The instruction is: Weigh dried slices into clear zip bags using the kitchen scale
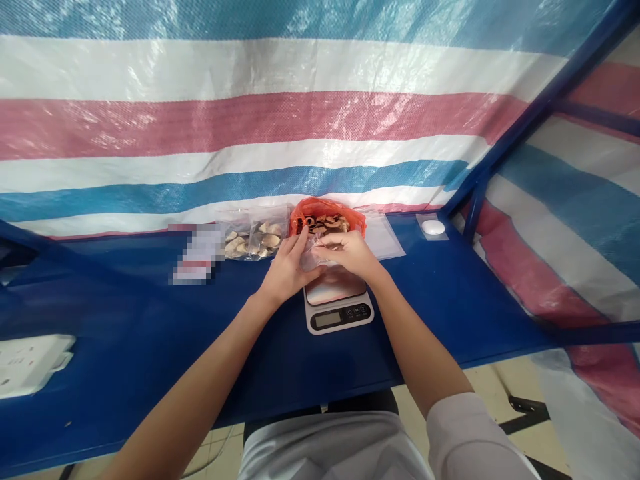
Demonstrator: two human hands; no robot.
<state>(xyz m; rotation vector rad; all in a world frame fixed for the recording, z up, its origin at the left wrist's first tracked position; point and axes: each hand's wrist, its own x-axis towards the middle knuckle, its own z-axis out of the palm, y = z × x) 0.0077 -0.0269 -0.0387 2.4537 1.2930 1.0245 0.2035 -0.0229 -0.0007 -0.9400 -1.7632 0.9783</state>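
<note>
Light shirt: it was at the bottom, nearest the camera, with a short sleeve around the top of the right arm.
Left arm: it was bare and came up from the bottom left.
Left hand: its back faced up, and its fingers pointed ahead, close together. Its thumb stuck out to the right, wide apart from them. A small clear bag was by these fingers, but I cannot tell if they gripped it.
Right hand: it bent in from the right. Its thumb and first finger were pinched together on the clear bag's top edge, and the other fingers were curled.
Where the clear bag was: between both hands, above the back of a white scale. I cannot tell if it touched the scale.
Scale screen: it looked gray, and I could not read any number.
Red bag: it sat open just behind the hands, with dry brown slices inside.
Two full bags: they were see-through, held pale slices, and lay left of the red bag.
Blue table: it was under everything.
</note>
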